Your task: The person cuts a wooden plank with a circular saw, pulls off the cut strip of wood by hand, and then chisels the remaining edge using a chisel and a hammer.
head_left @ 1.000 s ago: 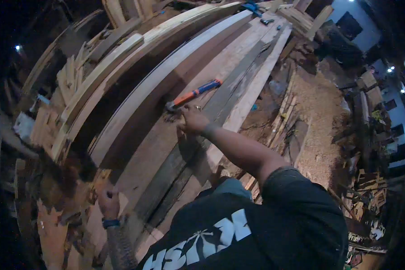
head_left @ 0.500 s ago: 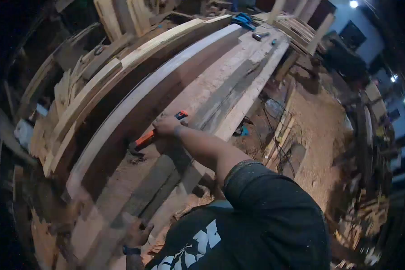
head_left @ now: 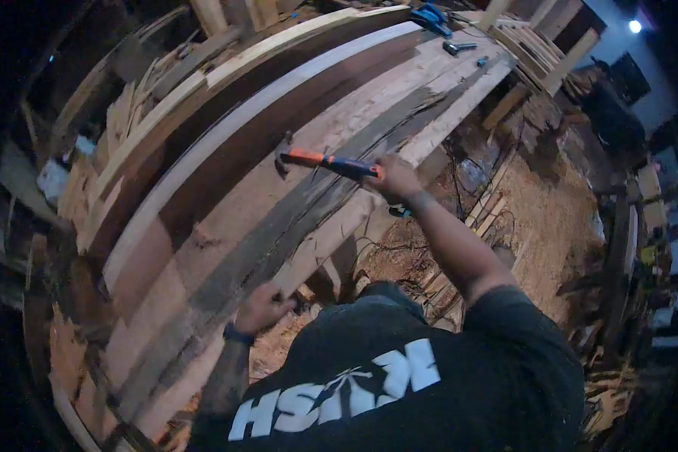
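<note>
My right hand (head_left: pixel 397 181) is wrapped around the handle end of a claw hammer (head_left: pixel 325 160) with an orange and dark blue handle. The hammer's head points left, over the broad wooden planks (head_left: pixel 233 256) and close to the inner face of a curved board (head_left: pixel 260 94). Lower down, my left hand (head_left: pixel 259 309), with a dark band on its wrist, is at the planks' near edge. Its fingers are curled together; whatever they may hold is too small or hidden to tell.
A second curved board (head_left: pixel 192 90) stands behind the first, with scrap wood stacked beyond. At the far end lie a blue tool (head_left: pixel 432 19) and a dark metal tool (head_left: pixel 458 47). Sawdust (head_left: pixel 546 218) and cables cover the floor at right. A person in dark clothing is at upper right.
The hammer has swung up and to the right with my right hand, away from the foot of the curved board. My left hand has moved up and right along the plank edge.
</note>
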The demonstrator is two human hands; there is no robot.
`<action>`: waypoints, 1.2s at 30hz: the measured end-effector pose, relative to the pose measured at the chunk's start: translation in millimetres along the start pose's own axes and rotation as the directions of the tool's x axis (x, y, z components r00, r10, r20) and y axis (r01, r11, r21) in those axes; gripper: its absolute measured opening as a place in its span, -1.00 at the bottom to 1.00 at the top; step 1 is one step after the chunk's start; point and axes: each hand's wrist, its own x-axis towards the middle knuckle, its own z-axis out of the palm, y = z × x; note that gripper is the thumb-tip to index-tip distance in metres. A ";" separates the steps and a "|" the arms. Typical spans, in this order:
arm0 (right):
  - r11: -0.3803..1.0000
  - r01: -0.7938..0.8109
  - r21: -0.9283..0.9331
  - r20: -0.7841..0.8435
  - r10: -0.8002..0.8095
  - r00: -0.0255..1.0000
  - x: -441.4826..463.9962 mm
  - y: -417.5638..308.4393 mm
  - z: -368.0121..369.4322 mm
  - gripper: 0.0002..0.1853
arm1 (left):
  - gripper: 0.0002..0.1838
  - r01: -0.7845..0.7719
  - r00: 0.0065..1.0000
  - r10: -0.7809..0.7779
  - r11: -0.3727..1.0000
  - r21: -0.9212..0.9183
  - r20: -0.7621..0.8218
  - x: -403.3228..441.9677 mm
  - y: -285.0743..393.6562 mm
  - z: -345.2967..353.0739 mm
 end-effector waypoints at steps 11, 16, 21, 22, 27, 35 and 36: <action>0.817 -0.524 0.242 0.242 0.472 0.848 -158.7 257.5 -14.6 -0.42 | -0.20 0.113 0.917 0.049 0.920 0.376 -0.395 244.3 20.1 53.6; 0.783 -0.513 0.351 0.148 0.494 0.857 -40.9 413.8 -27.1 -0.37 | -0.18 0.097 0.877 0.088 0.930 0.355 -0.472 365.8 43.9 100.8; 0.943 -0.299 0.145 -0.197 0.324 0.925 142.5 541.7 -53.8 -0.14 | -0.31 0.343 0.841 -0.150 0.891 0.299 -0.520 407.3 62.9 126.5; 0.947 -0.313 0.076 -0.238 0.322 0.916 176.8 539.8 -82.4 -0.10 | -0.33 0.344 0.849 -0.144 0.881 0.325 -0.509 412.3 55.7 122.1; 0.937 -0.339 0.090 -0.234 0.350 0.907 373.5 623.9 -157.7 -0.14 | -0.39 0.439 0.837 -0.288 0.862 0.255 -0.466 412.9 75.2 121.5; 0.880 -0.245 -0.406 -0.223 0.164 0.961 530.2 749.4 -192.3 -0.30 | -0.34 0.392 0.864 -0.242 0.873 0.290 -0.441 432.4 86.0 111.5; 0.878 -0.206 -0.433 -0.182 0.139 0.973 543.1 762.3 -193.6 -0.33 | -0.30 0.380 0.822 -0.208 0.893 0.240 -0.530 443.7 96.4 112.5</action>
